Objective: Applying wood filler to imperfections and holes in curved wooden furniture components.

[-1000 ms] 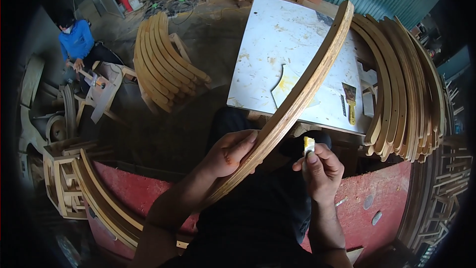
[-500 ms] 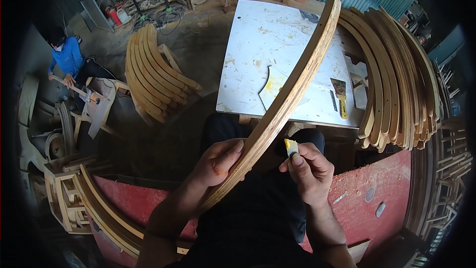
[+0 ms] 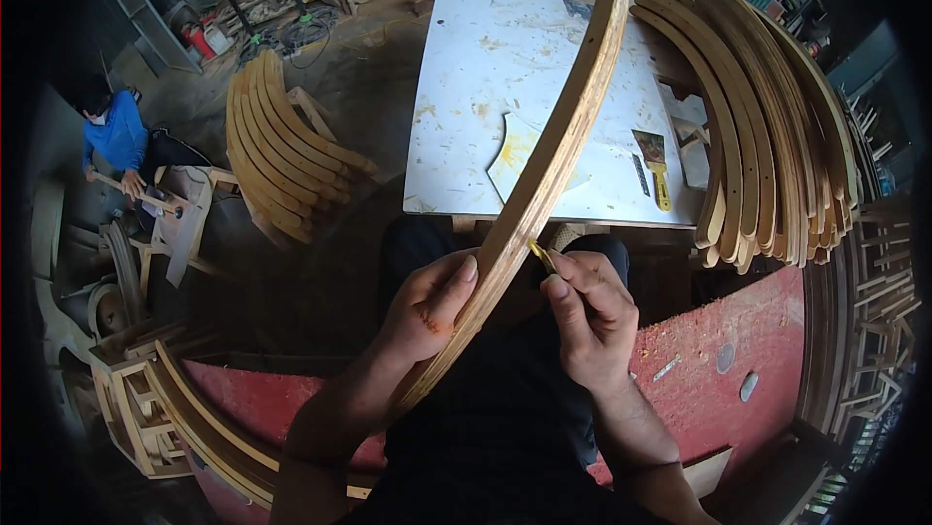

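Left hand: the left hand [image 3: 427, 304] is gripping the curved plywood strip [image 3: 539, 185] from its left side, fingers wrapping behind it and the thumb lying flat along its front face.
Right hand: the right hand [image 3: 589, 316] is pinching a small yellow-handled tool [image 3: 540, 254] between thumb and forefinger, the remaining fingers curling in, and its tip is touching the strip's right edge.
Change since earlier: the view is sitting closer over the white table [image 3: 466, 136] than a second ago (the head seems to be shifting, since the whole floor slides in the picture); the left thumb is now lying straighter up the strip, and the right hand is sitting a little higher against the edge, with less of the tool showing.
Strip: it is running diagonally from the lower left, beside the left wrist, up to the right over the table, passing between the two hands.
Table: a yellow putty knife [image 3: 658, 175] and a pale curved cut-out [image 3: 515, 161] are lying on it.
Right stack: a pile of curved wooden pieces [image 3: 777, 127] is leaning beside the table.
Left stack: more curved pieces [image 3: 277, 151] are standing on the floor, well apart from the hands.
Nearby: a person in a blue top [image 3: 116, 132] is working at far left.
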Available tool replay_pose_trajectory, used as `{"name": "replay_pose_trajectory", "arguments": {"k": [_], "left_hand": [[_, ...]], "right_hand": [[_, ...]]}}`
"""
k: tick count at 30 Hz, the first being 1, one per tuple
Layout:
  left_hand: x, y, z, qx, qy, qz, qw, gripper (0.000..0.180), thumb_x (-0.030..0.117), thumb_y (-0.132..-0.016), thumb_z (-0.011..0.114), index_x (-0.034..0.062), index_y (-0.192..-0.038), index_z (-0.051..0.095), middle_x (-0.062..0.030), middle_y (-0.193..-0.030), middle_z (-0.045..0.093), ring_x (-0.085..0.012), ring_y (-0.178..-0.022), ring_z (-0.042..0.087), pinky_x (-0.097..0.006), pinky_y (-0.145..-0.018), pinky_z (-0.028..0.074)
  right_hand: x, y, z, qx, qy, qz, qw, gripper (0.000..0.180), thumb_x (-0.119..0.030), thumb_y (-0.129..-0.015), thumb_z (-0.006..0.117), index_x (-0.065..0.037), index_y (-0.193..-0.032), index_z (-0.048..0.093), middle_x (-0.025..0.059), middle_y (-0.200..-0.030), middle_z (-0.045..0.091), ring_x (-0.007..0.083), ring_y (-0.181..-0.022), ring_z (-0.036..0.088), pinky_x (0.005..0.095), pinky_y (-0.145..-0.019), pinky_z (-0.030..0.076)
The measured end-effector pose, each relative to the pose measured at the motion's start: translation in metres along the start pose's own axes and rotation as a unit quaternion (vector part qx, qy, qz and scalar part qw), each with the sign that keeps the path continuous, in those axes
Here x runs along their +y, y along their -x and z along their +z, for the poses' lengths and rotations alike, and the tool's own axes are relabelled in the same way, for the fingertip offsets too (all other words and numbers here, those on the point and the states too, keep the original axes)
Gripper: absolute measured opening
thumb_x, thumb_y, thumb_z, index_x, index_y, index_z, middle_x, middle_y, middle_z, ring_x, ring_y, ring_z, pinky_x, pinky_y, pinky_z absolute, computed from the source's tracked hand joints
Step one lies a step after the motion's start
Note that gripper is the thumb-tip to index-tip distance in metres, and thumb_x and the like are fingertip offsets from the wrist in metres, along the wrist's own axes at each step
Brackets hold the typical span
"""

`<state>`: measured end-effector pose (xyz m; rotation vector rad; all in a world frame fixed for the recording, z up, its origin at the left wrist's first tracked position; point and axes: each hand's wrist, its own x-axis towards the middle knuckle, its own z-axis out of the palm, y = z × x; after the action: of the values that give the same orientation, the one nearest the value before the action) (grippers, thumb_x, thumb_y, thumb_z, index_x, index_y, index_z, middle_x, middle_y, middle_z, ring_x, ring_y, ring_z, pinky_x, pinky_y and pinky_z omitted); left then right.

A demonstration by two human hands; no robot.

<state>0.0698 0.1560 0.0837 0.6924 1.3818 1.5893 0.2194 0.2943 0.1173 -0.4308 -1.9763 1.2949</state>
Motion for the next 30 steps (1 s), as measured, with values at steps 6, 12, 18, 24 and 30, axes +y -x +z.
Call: {"name": "replay_pose_trajectory", "arguments": {"k": [6, 12, 18, 24, 30], "left_hand": [[0.004, -0.001, 0.007, 0.032, 0.013, 0.012, 0.999, 0.038, 0.028, -0.108, 0.047, -0.0008, -0.13, 0.06, -0.001, -0.095, 0.066, -0.0049, -0.083, 0.057, -0.021, -0.074, 0.046], [0.004, -0.002, 0.009, 0.033, 0.001, 0.028, 0.999, 0.037, 0.025, -0.108, 0.048, -0.0012, -0.131, 0.06, -0.0018, -0.099, 0.067, -0.005, -0.086, 0.058, -0.021, -0.076, 0.047], [0.008, -0.003, 0.012, 0.054, -0.014, 0.027, 0.998, 0.036, 0.024, -0.108, 0.048, -0.0012, -0.131, 0.06, -0.0026, -0.099, 0.068, -0.0054, -0.087, 0.059, -0.021, -0.078, 0.047], [0.009, -0.005, 0.013, 0.059, -0.03, 0.028, 0.997, 0.037, 0.025, -0.108, 0.048, -0.0007, -0.132, 0.06, -0.0036, -0.1, 0.068, -0.006, -0.088, 0.059, -0.022, -0.079, 0.047], [0.011, -0.008, 0.014, 0.072, -0.031, 0.02, 0.997, 0.036, 0.024, -0.108, 0.048, -0.0003, -0.131, 0.06, -0.0035, -0.101, 0.068, -0.0061, -0.089, 0.059, -0.022, -0.08, 0.047]], "right_hand": [[0.01, -0.001, 0.009, 0.025, 0.012, -0.014, 1.0, 0.026, 0.004, -0.092, 0.067, 0.0, -0.117, 0.071, 0.0084, -0.1, 0.062, 0.0134, -0.083, 0.06, 0.0233, -0.071, 0.049], [0.013, 0.004, 0.017, 0.046, 0.071, -0.055, 0.995, 0.029, 0.008, -0.089, 0.07, 0.0, -0.117, 0.072, 0.0081, -0.104, 0.059, 0.0115, -0.08, 0.059, 0.021, -0.067, 0.048], [0.023, 0.013, 0.018, 0.024, 0.094, -0.073, 0.993, 0.036, 0.013, -0.087, 0.069, -0.001, -0.119, 0.071, 0.011, -0.11, 0.057, 0.0144, -0.09, 0.061, 0.0219, -0.073, 0.05], [0.031, 0.011, 0.018, 0.033, 0.17, -0.143, 0.974, 0.037, 0.011, -0.085, 0.073, -0.001, -0.119, 0.071, 0.0105, -0.108, 0.056, 0.011, -0.08, 0.058, 0.0203, -0.064, 0.047], [0.03, 0.01, 0.019, 0.028, 0.206, -0.166, 0.964, 0.034, 0.01, -0.084, 0.074, -0.001, -0.116, 0.072, 0.0102, -0.105, 0.056, 0.0085, -0.07, 0.052, 0.0207, -0.053, 0.042]]}}
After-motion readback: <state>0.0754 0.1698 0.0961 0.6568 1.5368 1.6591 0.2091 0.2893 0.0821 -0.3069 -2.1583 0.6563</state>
